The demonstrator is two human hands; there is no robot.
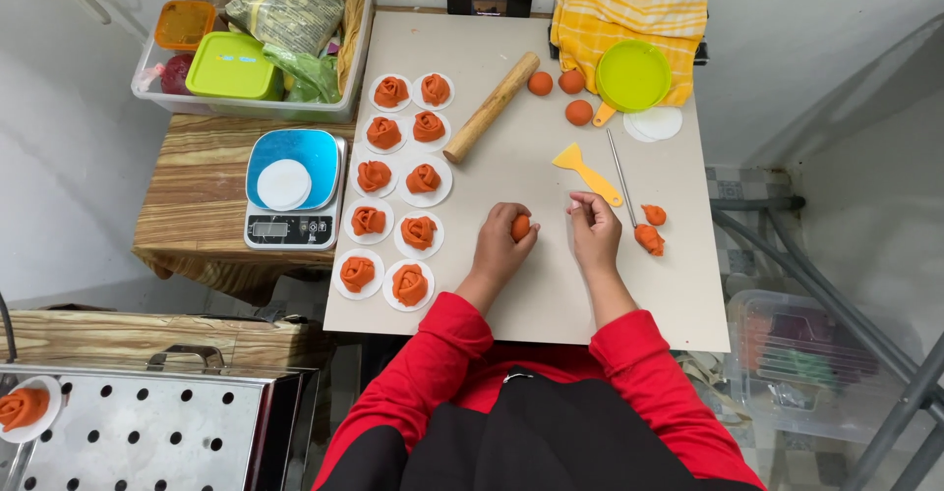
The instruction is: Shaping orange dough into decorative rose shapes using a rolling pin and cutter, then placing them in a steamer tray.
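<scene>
My left hand closes its grip around a smooth orange dough ball, just above the pale worktop. My right hand pinches its fingertips narrowly; whether they hold anything I cannot tell. Left: ten dough roses on white paper discs. Beyond: a cylindrical wooden rolling pin, yellow plastic scraper, round green lid.

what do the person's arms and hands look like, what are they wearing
Both arms wear long bright red sleeves that reach down to the wrists, plain with no visible print. The left hand and right hand are bare, without gloves; no rings or watch can be made out. A dark apron-like garment covers the front.
</scene>
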